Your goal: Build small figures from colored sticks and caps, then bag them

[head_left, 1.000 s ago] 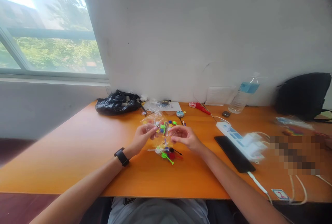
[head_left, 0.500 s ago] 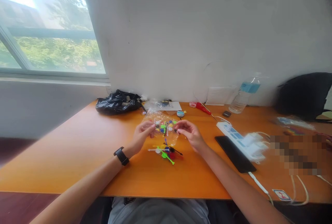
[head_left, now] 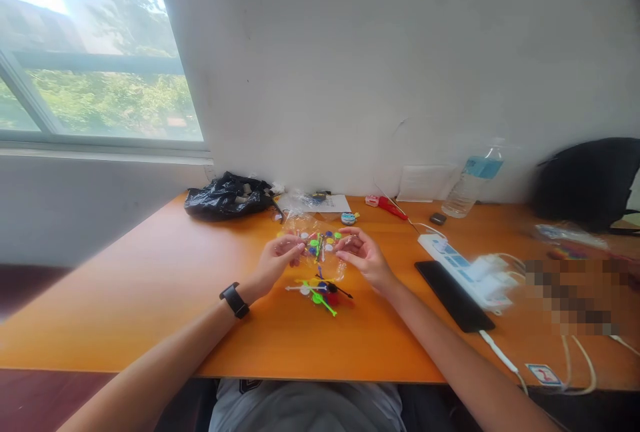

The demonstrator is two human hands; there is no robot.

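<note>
A clear plastic bag (head_left: 340, 271) lies on the table between my hands, with several small coloured discs and arrow-shaped sticks in or on it. My left hand (head_left: 281, 253), with a black watch on the wrist, pinches at its left side; a thin reddish piece (head_left: 311, 239) shows at the fingertips. At the right side, my right hand (head_left: 364, 257) has its thumb and curled fingers apart beside the discs, and no piece shows between them. Nearer me lies a loose pile of plastic arrow spinners (head_left: 320, 297) in white, green, yellow, blue, black and red.
A black plastic bag (head_left: 227, 197), a paper sheet (head_left: 337, 204), a round tin (head_left: 349, 219) and a red-handled tool (head_left: 393, 208) lie at the back. To the right are a bottle (head_left: 467, 185), a power strip (head_left: 453, 262), a phone (head_left: 450, 295) and cables.
The dark piece at my right fingertips no longer shows there, and those fingers have parted. A reddish piece now shows at my left fingertips. The spinner pile looks the same.
</note>
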